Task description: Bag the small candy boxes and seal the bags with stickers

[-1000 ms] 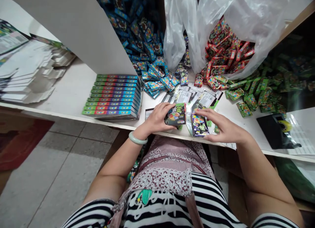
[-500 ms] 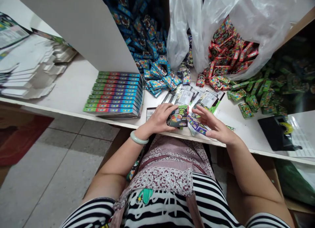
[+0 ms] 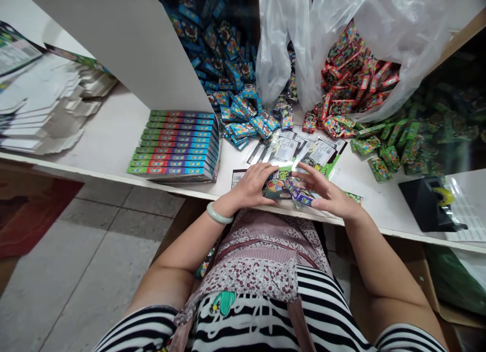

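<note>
Purple box (image 3: 302,194) has tilted | held by right grip (image 3: 334,197) — black-green printed box (image 3: 278,186) | left grip (image 3: 252,186) clasping

A white partition (image 3: 125,43) stands on a white counter (image 3: 114,124) above grey floor tiles (image 3: 76,276).

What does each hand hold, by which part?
Left hand: dark printed box, by its left end. Right hand: purple box, thumb at its right end; finger contact unclear.

We wear a floral apron (image 3: 254,277), a black-and-white striped shirt (image 3: 322,287) under it, a pale bangle (image 3: 217,217) left of it.
</note>
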Motion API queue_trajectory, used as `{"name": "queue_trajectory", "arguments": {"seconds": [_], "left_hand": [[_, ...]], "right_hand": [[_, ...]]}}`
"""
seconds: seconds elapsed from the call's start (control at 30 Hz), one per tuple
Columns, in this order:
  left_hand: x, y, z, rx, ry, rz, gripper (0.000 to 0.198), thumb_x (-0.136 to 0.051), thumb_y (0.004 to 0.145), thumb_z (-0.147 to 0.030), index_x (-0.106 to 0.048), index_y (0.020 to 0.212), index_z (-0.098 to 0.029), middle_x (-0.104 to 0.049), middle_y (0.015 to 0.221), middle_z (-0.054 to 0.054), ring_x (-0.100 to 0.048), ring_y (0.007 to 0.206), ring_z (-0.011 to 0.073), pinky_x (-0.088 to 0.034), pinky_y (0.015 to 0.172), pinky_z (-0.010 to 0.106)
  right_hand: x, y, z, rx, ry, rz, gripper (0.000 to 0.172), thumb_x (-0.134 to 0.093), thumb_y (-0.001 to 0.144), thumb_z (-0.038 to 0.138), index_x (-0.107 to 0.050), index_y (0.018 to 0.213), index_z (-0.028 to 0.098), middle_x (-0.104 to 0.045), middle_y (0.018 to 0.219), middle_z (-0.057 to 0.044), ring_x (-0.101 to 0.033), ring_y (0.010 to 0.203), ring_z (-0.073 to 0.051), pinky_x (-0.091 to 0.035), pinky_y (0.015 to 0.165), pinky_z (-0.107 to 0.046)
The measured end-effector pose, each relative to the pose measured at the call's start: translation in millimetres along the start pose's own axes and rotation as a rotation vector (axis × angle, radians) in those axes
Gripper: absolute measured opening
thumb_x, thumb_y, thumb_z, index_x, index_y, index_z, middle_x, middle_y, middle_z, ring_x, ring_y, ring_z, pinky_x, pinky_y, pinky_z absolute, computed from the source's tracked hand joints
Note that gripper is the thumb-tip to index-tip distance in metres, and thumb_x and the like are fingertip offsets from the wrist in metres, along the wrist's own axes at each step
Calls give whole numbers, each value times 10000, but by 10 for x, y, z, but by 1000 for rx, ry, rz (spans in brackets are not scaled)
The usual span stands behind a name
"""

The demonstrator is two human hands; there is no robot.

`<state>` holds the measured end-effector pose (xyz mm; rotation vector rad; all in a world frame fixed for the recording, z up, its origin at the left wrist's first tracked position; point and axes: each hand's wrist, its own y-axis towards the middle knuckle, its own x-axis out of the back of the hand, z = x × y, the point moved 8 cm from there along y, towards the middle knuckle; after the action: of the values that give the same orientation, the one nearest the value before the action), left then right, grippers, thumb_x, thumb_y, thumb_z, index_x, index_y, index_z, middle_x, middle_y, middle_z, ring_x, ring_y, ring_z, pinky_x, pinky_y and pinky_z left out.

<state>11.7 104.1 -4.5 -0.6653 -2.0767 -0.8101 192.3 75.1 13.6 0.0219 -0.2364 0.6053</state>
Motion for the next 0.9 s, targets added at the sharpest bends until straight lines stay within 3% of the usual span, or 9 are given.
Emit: {"name": "queue_trajectory", "arguments": {"seconds": [0.13, 0.3, 0.67, 0.9], "left_hand": [[95, 5, 14, -10, -2, -22, 987, -819, 720, -587, -375, 1496, -167, -533, 1371, 202, -527, 1275, 365, -447, 1087, 549], [83, 30, -54, -43, 15, 8, 1003, -789, 730, -643, -365, 1515, -184, -522, 1382, 201, -525, 1274, 367, -449, 1083, 556], [107, 19, -122, -98, -3, 9, 984, -778, 761, -613, -345, 1530, -177, -523, 1378, 208, -526, 1268, 361, -458, 1074, 545], [74, 34, -61, -50, -48, 30, 1020, -770, 720, -690, -384, 1515, -181, -530, 1377, 209, -526, 1271, 369, -459, 1070, 564]], "right_hand": [[323, -126, 300, 143, -488, -304, 799, -731, 844, 432, -359, 1540, 305, -494, 1515, -144, -482, 1397, -322, -410, 1144, -551], [204, -63, 458, 234, -833, -124, 717, -728, 829, 293, -457, 1492, 250, -529, 1479, -155, -483, 1361, -351, -408, 1135, -590], [144, -45, 450, 231, -783, 106, 632, -721, 834, 300, -544, 1441, 276, -524, 1509, -123, -499, 1342, -327, -424, 1122, -574], [245, 39, 466, 164, -759, 56, 765, -732, 816, 313, -436, 1519, 257, -494, 1518, -158, -471, 1396, -349, -418, 1137, -584]]}}
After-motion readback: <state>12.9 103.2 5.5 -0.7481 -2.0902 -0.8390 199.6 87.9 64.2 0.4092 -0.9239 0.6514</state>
